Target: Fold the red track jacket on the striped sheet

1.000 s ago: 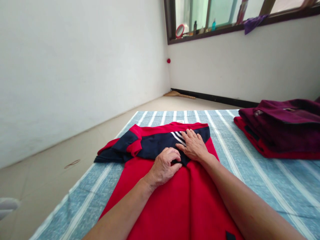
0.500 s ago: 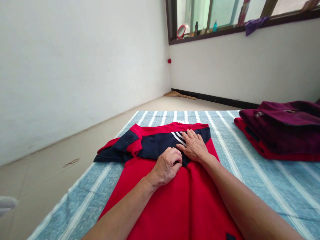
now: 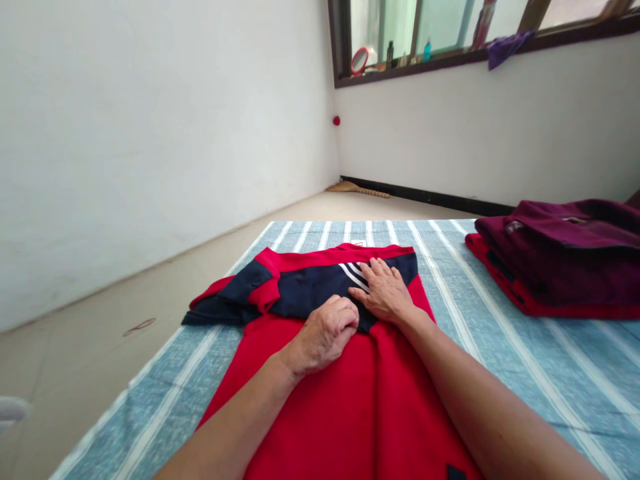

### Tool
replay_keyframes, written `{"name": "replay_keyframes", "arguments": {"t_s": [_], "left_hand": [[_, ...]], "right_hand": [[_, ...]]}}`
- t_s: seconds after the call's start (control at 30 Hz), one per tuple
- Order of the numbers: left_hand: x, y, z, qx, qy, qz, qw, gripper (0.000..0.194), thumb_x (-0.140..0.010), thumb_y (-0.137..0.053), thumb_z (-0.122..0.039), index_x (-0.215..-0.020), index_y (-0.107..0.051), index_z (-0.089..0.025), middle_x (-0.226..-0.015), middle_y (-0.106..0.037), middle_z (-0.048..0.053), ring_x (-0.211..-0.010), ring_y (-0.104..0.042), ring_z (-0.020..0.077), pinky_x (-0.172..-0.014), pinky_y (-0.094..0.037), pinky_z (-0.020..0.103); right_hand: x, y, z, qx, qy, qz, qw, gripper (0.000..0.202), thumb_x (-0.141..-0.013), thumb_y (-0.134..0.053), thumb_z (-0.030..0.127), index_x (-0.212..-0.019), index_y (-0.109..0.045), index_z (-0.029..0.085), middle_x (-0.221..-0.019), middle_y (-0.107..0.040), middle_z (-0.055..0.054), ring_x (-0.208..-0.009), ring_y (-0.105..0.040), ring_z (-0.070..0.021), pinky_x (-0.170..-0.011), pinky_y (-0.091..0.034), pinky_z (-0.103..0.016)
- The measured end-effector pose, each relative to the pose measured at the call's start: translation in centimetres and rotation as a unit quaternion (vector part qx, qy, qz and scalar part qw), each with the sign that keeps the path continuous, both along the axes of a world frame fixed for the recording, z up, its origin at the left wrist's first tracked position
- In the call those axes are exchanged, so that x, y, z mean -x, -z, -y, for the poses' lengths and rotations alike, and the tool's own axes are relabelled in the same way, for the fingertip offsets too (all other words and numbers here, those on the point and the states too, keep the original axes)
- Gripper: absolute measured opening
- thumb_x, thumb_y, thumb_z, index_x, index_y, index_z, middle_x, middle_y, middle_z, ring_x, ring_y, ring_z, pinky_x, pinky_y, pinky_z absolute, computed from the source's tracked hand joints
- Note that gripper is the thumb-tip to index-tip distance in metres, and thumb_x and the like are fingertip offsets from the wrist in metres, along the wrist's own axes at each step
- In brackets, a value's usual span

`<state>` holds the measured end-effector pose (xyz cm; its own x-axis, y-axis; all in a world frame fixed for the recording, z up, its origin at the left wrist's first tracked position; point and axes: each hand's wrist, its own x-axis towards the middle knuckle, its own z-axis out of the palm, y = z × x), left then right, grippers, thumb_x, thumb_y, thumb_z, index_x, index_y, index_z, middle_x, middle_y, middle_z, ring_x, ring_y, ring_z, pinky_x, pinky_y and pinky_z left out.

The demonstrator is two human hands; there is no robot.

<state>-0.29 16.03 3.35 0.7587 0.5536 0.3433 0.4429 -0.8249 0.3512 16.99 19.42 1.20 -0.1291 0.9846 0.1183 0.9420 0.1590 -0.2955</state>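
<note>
A red sports top (image 3: 320, 413) with navy panels lies spread in front of me. One sleeve (image 3: 310, 287), navy with white stripes, is folded across its upper part, and its cuff end sticks out to the left. Curled fingers of my left hand (image 3: 327, 330) pinch the lower edge of that sleeve near the middle; the fingertips are hidden. Just to the right, my right hand (image 3: 383, 290) rests flat on the striped part, its fingers spread. The two hands are close together.
The top lies on a blue bed sheet (image 3: 450, 300) with white stripes. At the right sits a stack of folded purple and red clothes (image 3: 575, 267). Beyond the bed are a tiled floor, a broom (image 3: 357, 189), white walls and a window ledge holding small items.
Everything shifts slightly left in view as the camera turns a little. Both hands keep their places on the sleeve, with hardly any movement.
</note>
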Motion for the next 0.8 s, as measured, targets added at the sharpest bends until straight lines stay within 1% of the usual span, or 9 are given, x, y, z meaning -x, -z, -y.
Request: {"name": "replay_keyframes", "arguments": {"t_s": [0.17,0.23,0.3,0.43,0.57,0.8], "left_hand": [[-0.01,0.26,0.07,0.019,-0.018,0.025,0.999,0.015,-0.074,-0.061,-0.003,-0.081,-0.059,-0.016,-0.085,-0.062,0.003,-0.083,-0.053,0.0162,-0.078,-0.044,0.027],[-0.22,0.37,0.22,0.012,-0.031,0.029,0.999,0.016,-0.072,-0.064,-0.004,-0.083,-0.061,-0.016,-0.085,-0.062,0.003,-0.084,-0.052,0.0170,-0.077,-0.044,0.028],[-0.46,0.43,0.37,-0.002,-0.038,0.026,0.999,0.013,-0.073,-0.065,-0.006,-0.081,-0.063,-0.016,-0.083,-0.062,0.003,-0.083,-0.052,0.0172,-0.076,-0.044,0.028],[-0.72,0.43,0.52,-0.024,-0.040,0.018,0.999,0.008,-0.076,-0.064,-0.009,-0.079,-0.066,-0.016,-0.081,-0.062,0.004,-0.079,-0.052,0.0167,-0.074,-0.044,0.028],[-0.67,0.47,0.49,-0.048,-0.035,0.013,0.998,0.006,-0.079,-0.062,-0.011,-0.076,-0.066,-0.016,-0.080,-0.060,0.004,-0.078,-0.051,0.0164,-0.071,-0.043,0.027],[-0.75,0.50,0.41,-0.097,-0.016,-0.021,0.995,0.020,-0.086,-0.049,-0.010,-0.070,-0.060,-0.015,-0.075,-0.058,0.004,-0.074,-0.049,0.0155,-0.072,-0.042,0.028]], "right_hand": [[-0.02,0.02,-0.11,0.005,-0.001,0.001,1.000,0.069,-0.088,-0.036,0.059,-0.143,-0.029,0.018,-0.151,-0.022,-0.015,-0.139,-0.015,-0.0284,-0.107,-0.016,-0.049],[0.01,0.05,-0.14,0.004,0.001,0.003,1.000,0.069,-0.088,-0.036,0.060,-0.143,-0.029,0.018,-0.151,-0.023,-0.015,-0.139,-0.015,-0.0284,-0.107,-0.016,-0.049],[0.05,0.10,-0.17,0.002,0.003,0.005,1.000,0.068,-0.088,-0.036,0.060,-0.143,-0.030,0.018,-0.151,-0.023,-0.015,-0.139,-0.015,-0.0281,-0.107,-0.016,-0.049],[0.09,0.22,-0.18,-0.002,0.005,0.008,1.000,0.068,-0.088,-0.036,0.060,-0.142,-0.031,0.018,-0.150,-0.024,-0.014,-0.139,-0.015,-0.0277,-0.107,-0.016,-0.049],[0.04,0.27,-0.20,-0.004,0.005,0.006,1.000,0.069,-0.088,-0.036,0.060,-0.142,-0.031,0.018,-0.150,-0.025,-0.015,-0.139,-0.016,-0.0280,-0.107,-0.016,-0.049],[0.01,0.26,-0.22,-0.011,0.004,0.005,1.000,0.069,-0.088,-0.036,0.060,-0.142,-0.032,0.018,-0.150,-0.026,-0.015,-0.138,-0.017,-0.0281,-0.107,-0.017,-0.048]]}}
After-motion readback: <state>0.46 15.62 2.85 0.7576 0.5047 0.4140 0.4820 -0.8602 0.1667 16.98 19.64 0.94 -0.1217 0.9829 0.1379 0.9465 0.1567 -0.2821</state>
